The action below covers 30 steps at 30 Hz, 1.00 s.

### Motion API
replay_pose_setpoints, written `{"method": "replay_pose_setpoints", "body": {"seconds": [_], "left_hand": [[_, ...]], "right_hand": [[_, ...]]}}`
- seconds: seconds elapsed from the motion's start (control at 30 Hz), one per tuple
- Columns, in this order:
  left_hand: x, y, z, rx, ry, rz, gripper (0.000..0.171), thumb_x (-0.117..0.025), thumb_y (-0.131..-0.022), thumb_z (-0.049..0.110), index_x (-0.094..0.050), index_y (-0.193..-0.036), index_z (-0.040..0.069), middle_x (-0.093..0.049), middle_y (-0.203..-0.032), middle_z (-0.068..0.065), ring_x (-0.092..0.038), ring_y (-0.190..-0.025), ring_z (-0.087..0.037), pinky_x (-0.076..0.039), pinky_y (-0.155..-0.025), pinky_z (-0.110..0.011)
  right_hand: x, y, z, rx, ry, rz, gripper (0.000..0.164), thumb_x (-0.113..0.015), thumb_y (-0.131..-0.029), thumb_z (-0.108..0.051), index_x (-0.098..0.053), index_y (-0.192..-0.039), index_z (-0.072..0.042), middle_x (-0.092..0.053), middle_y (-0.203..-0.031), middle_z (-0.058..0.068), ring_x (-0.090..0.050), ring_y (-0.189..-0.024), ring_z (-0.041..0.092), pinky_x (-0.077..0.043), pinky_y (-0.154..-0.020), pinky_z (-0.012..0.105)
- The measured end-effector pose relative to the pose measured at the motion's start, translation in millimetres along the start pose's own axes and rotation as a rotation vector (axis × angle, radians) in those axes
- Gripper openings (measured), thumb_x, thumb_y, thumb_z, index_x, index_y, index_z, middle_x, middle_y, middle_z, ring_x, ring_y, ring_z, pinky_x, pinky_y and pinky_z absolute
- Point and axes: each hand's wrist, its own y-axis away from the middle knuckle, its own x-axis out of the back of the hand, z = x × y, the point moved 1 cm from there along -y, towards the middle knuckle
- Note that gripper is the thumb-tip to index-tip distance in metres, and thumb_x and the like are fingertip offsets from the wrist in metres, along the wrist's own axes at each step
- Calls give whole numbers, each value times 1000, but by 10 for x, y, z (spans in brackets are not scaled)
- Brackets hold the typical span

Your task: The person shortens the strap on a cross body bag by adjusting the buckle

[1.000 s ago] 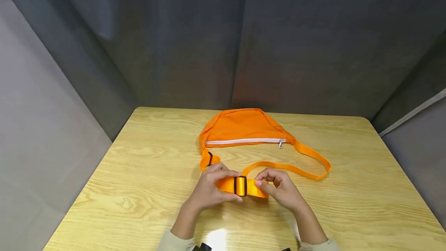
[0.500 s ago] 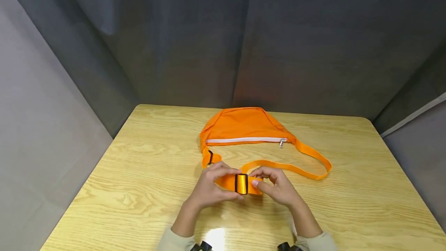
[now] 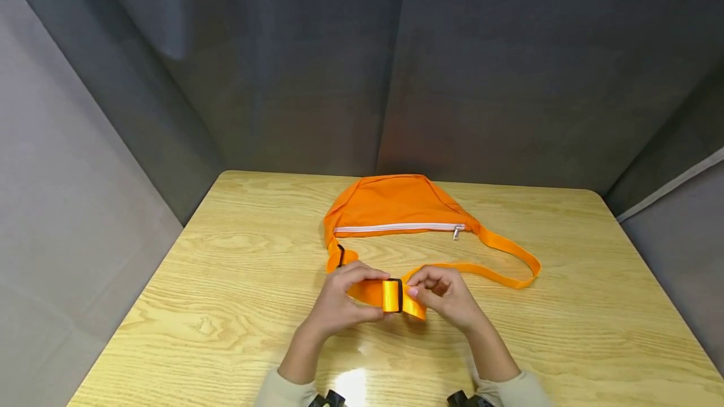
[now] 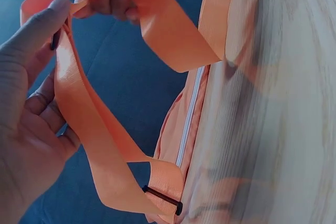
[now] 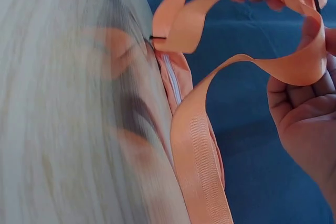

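An orange waist bag (image 3: pixel 396 203) with a white zipper lies flat on the wooden table. Its orange strap (image 3: pixel 498 276) loops round to the front, where both hands hold it raised. Thumb and fingers of my left hand (image 3: pixel 342 300) pinch the black slider buckle (image 3: pixel 400 297) by its top and bottom edges. A loop of webbing (image 4: pixel 38 6) bulges out at the buckle and hides its left bar. Just right of the buckle, my right hand (image 3: pixel 452 299) pinches the strap between thumb and index finger. A black ring (image 4: pixel 163 199) joins the strap to the bag's left end.
The wooden table (image 3: pixel 226 306) extends on both sides of the bag. Dark grey curtain (image 3: pixel 294 80) hangs behind its far edge. Black wrist devices (image 3: pixel 466 399) show at the cuffs.
My right hand has come in toward the buckle, shortening the strap between the hands. The webbing loop at the buckle has grown and shifted left over the left bar. The bag has stayed put.
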Motion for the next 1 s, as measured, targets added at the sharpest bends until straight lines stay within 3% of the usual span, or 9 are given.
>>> {"method": "replay_pose_setpoints", "body": {"seconds": [0.1,0.17,0.37,0.47,0.77,0.9,1.0], "left_hand": [[18,-37,111,-1,8,5,46,-86,-56,-2,-68,-98,2,-64,-91,-7,-60,-82,-23,-50,-70,-36],[32,-41,121,-7,5,3,47,-86,-55,-2,-68,-98,2,-64,-90,-7,-60,-82,-22,-50,-70,-34],[40,39,-108,41,2,-22,52,-88,-55,3,-69,-103,9,-64,-95,2,-58,-87,-13,-49,-74,-29],[43,60,-158,44,9,-28,51,-87,-58,4,-69,-105,9,-64,-98,1,-58,-89,-14,-49,-76,-30],[53,7,-115,77,48,-17,49,-87,-59,4,-69,-105,7,-65,-97,-1,-57,-88,-18,-49,-74,-32],[54,-67,12,70,84,-25,46,-85,-60,-2,-68,-103,1,-64,-96,-7,-57,-87,-23,-49,-74,-34],[75,-109,104,82,108,-25,46,-83,-59,-5,-67,-102,-2,-64,-96,-11,-57,-87,-27,-49,-74,-36]], "right_hand": [[-19,-15,6,6,-24,-11,6,-54,-87,8,-60,-88,8,-63,-76,6,-53,-60,8,-45,-50,24],[-5,-12,-1,3,26,-19,8,-53,-87,10,-60,-90,8,-62,-75,6,-53,-61,8,-45,-52,24],[54,-7,-123,-15,355,-28,15,-58,-84,11,-64,-93,2,-62,-72,8,-56,-67,14,-45,-63,32],[78,-9,-166,0,411,-37,13,-60,-83,11,-65,-88,0,-62,-71,9,-56,-67,16,-45,-66,34],[126,-37,-9,51,104,-44,16,-55,-82,15,-65,-86,3,-62,-70,10,-50,-54,10,-44,-46,24],[80,-68,39,23,0,-28,10,-54,-83,12,-63,-86,6,-64,-73,8,-53,-57,9,-46,-49,23],[78,-68,58,-12,-18,-18,7,-54,-85,10,-61,-86,7,-63,-76,6,-54,-61,10,-47,-53,23]]}}
